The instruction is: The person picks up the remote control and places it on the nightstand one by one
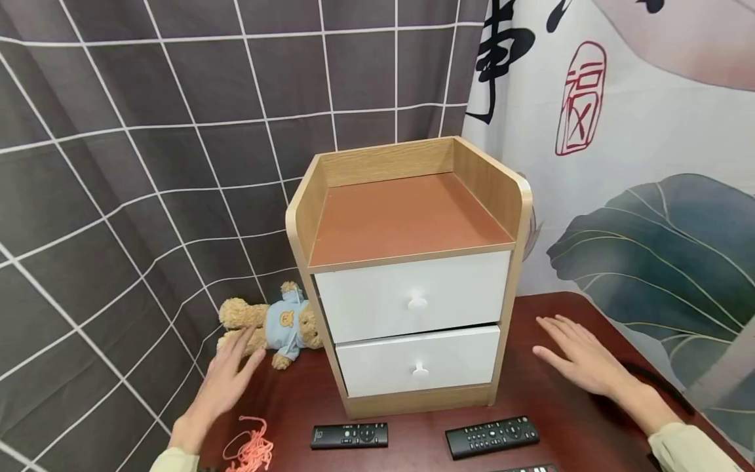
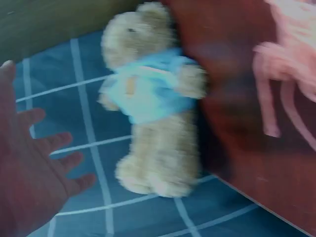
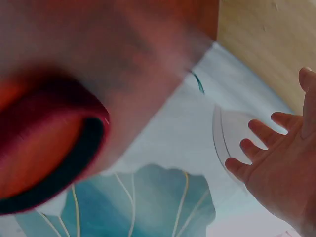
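My left hand (image 1: pixel 226 375) is held out with its fingers straight, over the table's left side and nearest to a teddy bear (image 1: pixel 289 326). The bear wears a light blue top and lies on its back; its head is partly behind the cabinet. In the left wrist view, the left hand's fingers (image 2: pixel 59 163) are spread beside the bear (image 2: pixel 153 103). Over the right side of the table, my right hand (image 1: pixel 580 354) is also held out flat. Its fingers (image 3: pixel 259 132) hold nothing. Between the hands stands a small wooden cabinet (image 1: pixel 413 255) with two white drawers, the lower one slightly askew.
Two black remote controls (image 1: pixel 349 435) lie before the cabinet, with a third cut off at the bottom edge. Coral-coloured yarn (image 1: pixel 253 449) lies front left. A dark ring-shaped object (image 3: pixel 91 106) is near the right wrist. Checked cloth (image 1: pixel 177 164) hangs along the left and back.
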A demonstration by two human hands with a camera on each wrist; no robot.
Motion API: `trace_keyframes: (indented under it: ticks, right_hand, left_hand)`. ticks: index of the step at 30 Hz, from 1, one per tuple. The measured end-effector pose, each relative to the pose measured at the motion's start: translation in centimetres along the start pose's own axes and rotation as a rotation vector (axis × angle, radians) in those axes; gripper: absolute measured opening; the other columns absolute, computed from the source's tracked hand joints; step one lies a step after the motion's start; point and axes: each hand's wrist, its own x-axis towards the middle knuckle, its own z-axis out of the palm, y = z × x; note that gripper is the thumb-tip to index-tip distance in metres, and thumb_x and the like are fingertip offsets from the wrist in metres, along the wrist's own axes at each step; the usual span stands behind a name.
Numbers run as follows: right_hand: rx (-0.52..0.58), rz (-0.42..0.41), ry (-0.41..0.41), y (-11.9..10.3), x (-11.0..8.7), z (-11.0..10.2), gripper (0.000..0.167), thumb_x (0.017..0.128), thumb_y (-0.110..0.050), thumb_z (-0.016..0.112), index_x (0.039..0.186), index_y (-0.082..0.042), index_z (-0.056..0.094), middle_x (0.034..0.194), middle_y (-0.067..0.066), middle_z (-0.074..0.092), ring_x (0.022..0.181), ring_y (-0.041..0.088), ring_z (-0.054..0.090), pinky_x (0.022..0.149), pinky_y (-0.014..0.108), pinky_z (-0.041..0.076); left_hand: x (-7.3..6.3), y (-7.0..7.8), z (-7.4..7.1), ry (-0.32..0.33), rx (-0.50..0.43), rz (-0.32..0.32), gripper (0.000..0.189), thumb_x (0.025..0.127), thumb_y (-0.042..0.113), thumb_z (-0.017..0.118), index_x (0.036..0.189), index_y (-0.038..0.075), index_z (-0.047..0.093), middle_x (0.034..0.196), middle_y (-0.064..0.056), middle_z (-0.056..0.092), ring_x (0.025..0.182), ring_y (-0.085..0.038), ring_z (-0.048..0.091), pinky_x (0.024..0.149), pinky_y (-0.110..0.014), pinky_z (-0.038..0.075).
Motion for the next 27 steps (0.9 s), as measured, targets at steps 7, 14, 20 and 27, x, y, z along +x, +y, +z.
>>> trace_keyframes:
  ticks: [7, 14, 20, 27]
  right_hand:
    - [-0.021, -0.027, -0.029, -1.5, -2.9, 3.0, 0.055, 0.092, -0.044, 0.065, 0.132, -0.007, 0.062, 0.130, 0.013, 0.063, 0.123, 0.036, 0.055, 0.097, 0.058, 0.042]
    - [0.019, -0.048, -0.246, -2.9, -4.9, 4.9, 0.050, 0.092, -0.053, 0.061, 0.122, -0.013, 0.067, 0.116, -0.003, 0.066, 0.102, 0.018, 0.064, 0.082, 0.043, 0.054]
    - [0.093, -0.102, -0.366, -3.2, -5.5, 6.0, 0.055, 0.089, -0.054, 0.064, 0.125, -0.013, 0.064, 0.109, -0.007, 0.059, 0.087, 0.001, 0.053, 0.072, 0.029, 0.050]
    - [0.058, -0.144, -0.411, -3.1, -5.4, 6.6, 0.048, 0.080, -0.049, 0.075, 0.119, -0.022, 0.066, 0.102, -0.014, 0.054, 0.087, -0.002, 0.048, 0.072, 0.027, 0.047]
  left_hand:
    - [3.8, 5.2, -4.5, 0.190, -0.214, 0.194, 0.056, 0.103, 0.021, 0.048, 0.156, 0.025, 0.033, 0.156, -0.016, 0.041, 0.144, -0.027, 0.037, 0.115, -0.035, 0.031]
    - [8.1, 12.8, -8.3, 0.371, -0.411, 0.561, 0.050, 0.101, 0.013, 0.048, 0.151, 0.010, 0.042, 0.143, -0.017, 0.055, 0.131, -0.002, 0.049, 0.106, -0.019, 0.037]
    - [10.6, 17.1, -9.9, 0.408, -0.389, 0.696, 0.050, 0.099, 0.022, 0.056, 0.145, 0.005, 0.048, 0.140, -0.014, 0.057, 0.127, -0.011, 0.054, 0.105, -0.024, 0.040]
    - [12.1, 18.0, -9.9, 0.456, -0.378, 0.707, 0.042, 0.094, 0.025, 0.058, 0.129, 0.004, 0.062, 0.133, -0.016, 0.058, 0.122, -0.014, 0.052, 0.096, -0.020, 0.040]
